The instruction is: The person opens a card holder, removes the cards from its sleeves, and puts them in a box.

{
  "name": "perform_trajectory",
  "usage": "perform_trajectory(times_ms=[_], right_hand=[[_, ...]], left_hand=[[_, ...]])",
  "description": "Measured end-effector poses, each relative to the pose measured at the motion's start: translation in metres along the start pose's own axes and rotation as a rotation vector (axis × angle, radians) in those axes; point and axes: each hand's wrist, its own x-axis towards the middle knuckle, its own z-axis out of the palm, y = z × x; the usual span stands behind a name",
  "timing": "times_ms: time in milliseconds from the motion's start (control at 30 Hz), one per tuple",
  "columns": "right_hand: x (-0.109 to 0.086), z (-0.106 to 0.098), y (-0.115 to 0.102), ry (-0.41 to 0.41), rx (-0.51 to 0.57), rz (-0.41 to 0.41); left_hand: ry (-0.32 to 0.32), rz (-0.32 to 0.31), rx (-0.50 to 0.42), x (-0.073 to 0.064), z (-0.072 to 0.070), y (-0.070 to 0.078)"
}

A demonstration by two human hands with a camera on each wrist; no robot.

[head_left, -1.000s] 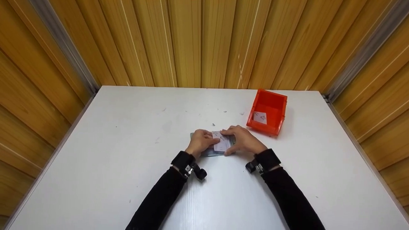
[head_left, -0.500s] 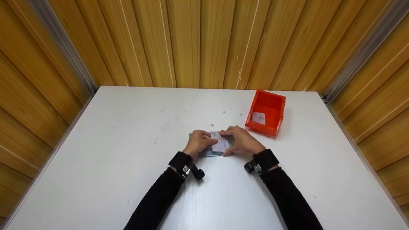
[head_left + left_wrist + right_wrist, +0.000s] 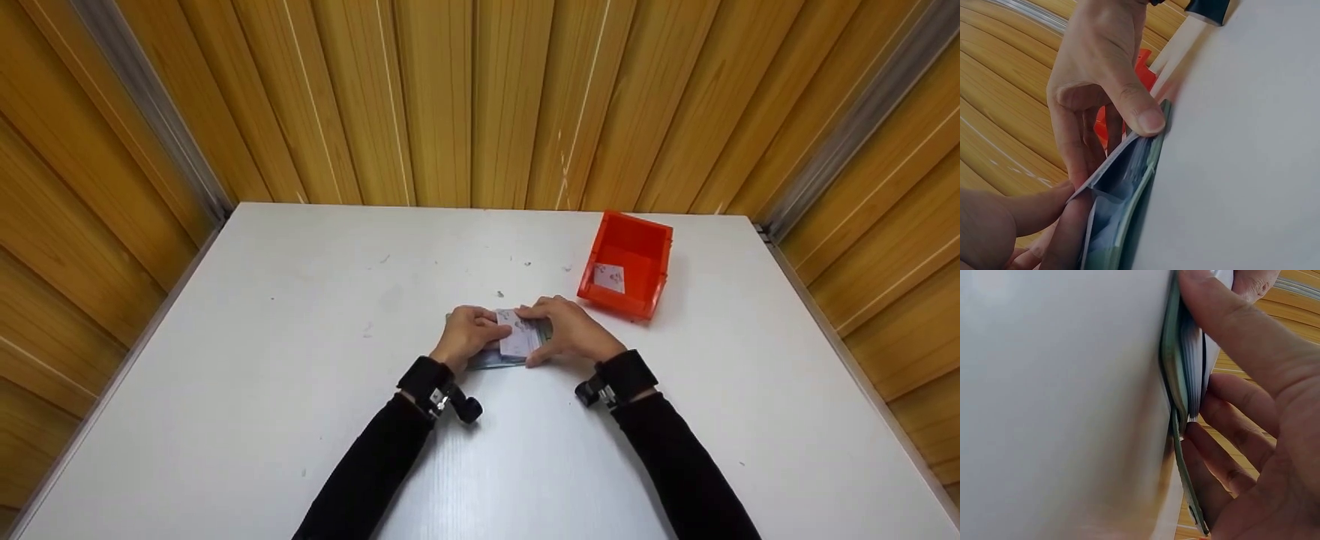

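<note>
Sleeves [image 3: 361, 466] nearest, black, running forward to wrist cameras [image 3: 470, 410]; forearms converge, both wrists angled inward. Left hand [image 3: 466, 337] low over the table [image 3: 360, 270], thumb and finger pinching the left side of a pale card [image 3: 517, 341]. Right hand [image 3: 576, 330] opposite, hooked round the right side, thumb at the near edge, forefinger at the far; remaining fingers partly hidden. Card lies squarely between both sets of fingers, neither hand nearer. Its long axis looks to run away from the body, crosswise to the line between hands; probably the relation that counts. Beneath the fingers, a green holder [image 3: 1103, 257], long axis left to right; left wrist view shows a gap between card edge and holder. Beyond the right fingers, to their right: red bin [image 3: 631, 307], second card [image 3: 609, 278] inside by its front wall.
</note>
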Motion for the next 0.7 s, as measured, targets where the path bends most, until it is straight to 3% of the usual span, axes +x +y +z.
perform_trajectory(times_ms=[267,700], right_hand=[[0.0,0.003,-0.002,-0.019,0.012,0.017],[-0.001,0.0,-0.004,-0.035,0.014,0.069]], left_hand=[[-0.001,-0.02,-0.001,-0.003,-0.006,-0.001],[0.016,-0.081,0.026,-0.005,-0.039,0.01]])
